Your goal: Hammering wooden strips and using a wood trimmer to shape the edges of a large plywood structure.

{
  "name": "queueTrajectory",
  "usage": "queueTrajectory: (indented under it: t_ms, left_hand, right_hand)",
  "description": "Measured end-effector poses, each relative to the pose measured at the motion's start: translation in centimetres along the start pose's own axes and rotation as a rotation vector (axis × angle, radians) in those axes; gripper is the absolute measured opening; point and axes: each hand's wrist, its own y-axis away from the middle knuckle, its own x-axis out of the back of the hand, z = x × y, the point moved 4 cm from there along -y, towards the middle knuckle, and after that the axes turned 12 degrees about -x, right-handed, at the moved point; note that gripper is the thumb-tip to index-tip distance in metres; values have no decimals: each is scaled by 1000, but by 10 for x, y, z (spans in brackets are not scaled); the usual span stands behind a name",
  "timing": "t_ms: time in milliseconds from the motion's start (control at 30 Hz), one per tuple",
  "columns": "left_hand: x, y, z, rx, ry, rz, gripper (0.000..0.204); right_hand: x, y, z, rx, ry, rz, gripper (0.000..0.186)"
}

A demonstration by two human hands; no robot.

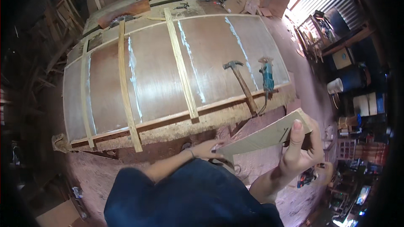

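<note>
A flat, pale wooden board, marked with a short dark stroke, is held before the smooth brown panel by the right hand, closed on its end. The left hand is placed by the other end; whether it is gripped cannot be told. A wooden-handled claw hammer is laid across the panel's edge.

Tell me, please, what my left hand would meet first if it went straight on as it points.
Probably the left end of the flat board held by your right hand; whether your left hand touches it is unclear.
</note>
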Motion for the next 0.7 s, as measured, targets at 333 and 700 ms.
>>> queueTrajectory:
  t_ms: [333, 700]
  left_hand:
    - [77, -45, 31, 206, -267, 884, 51]
    - [234, -163, -50, 617, 368, 978, 53]
  right_hand:
    - [-134, -192, 167, -259, -727, -544, 56]
    - [-125, -77, 525, -217, 747, -962, 46]
